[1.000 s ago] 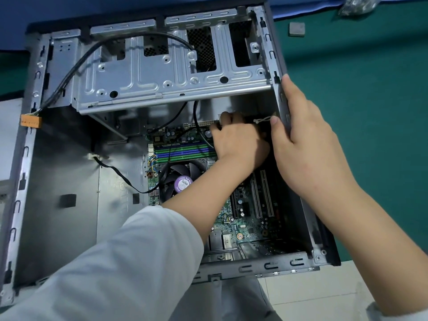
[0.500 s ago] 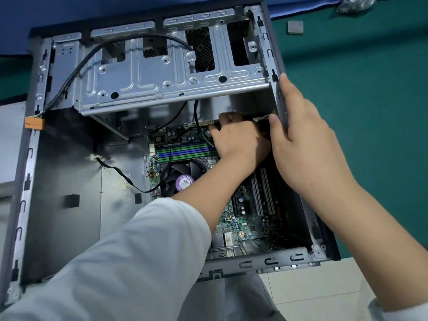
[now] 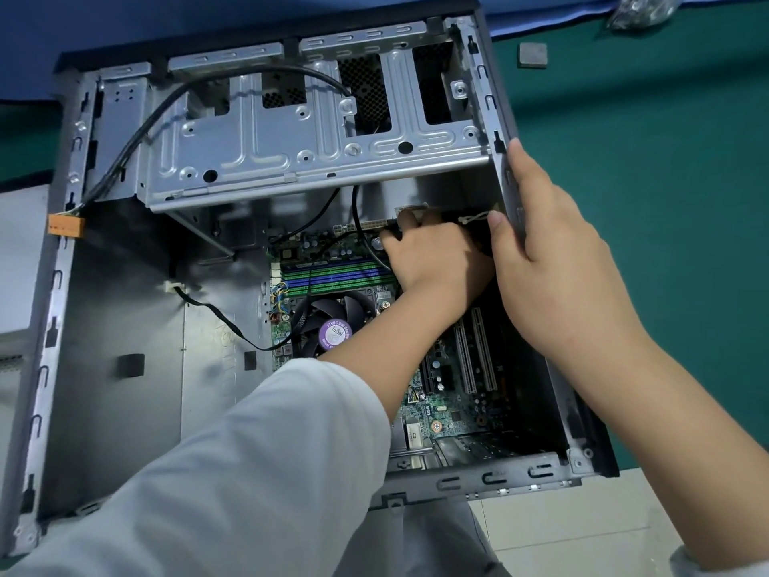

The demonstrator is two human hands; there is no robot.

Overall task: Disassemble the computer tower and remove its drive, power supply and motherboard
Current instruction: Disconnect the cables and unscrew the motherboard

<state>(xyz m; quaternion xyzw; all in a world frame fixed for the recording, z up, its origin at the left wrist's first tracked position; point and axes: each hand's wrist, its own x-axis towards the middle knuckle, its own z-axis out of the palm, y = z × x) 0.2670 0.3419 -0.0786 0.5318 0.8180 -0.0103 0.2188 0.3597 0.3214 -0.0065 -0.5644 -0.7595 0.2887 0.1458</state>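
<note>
On the green surface (image 3: 666, 202): computer tower (image 3: 125, 368) laid on its side, open face up. Drive cage (image 3: 291, 152) across the far end, apparently vacant; no power supply visible in the bare left bay, so judge both as already out. Motherboard (image 3: 453, 410) seated on the tower floor, right half, with cables attached.

Right hand (image 3: 553, 264): wrapped over the right side wall, thumb inside, fingers (image 3: 520, 168) laid together along the outer face. Left hand (image 3: 437, 264): reaching in at the far edge of the board, fingers curled downward. Cannot tell what is being pinched; probably a plug or lead at that edge.

Hazards, by judgement:

1. Tower sliding or tipping if the bracing grip slackens during a hard pull.
2. Cut or scraped skin on the stamped wall edge and on the cage lip just above the left knuckles.
3. Board flexing or a cracked socket if pulling at an angle, or by the wires instead of the plug body.
4. Sudden release driving the left forearm into the CPU fan (image 3: 328, 326) or memory slots (image 3: 337, 276) directly beneath it.
5. Snagging the black cable (image 3: 216, 318) that runs from the wall clip to the board.
6. Straining the loose white-tipped lead (image 3: 474, 218) beside the right thumb.
</note>
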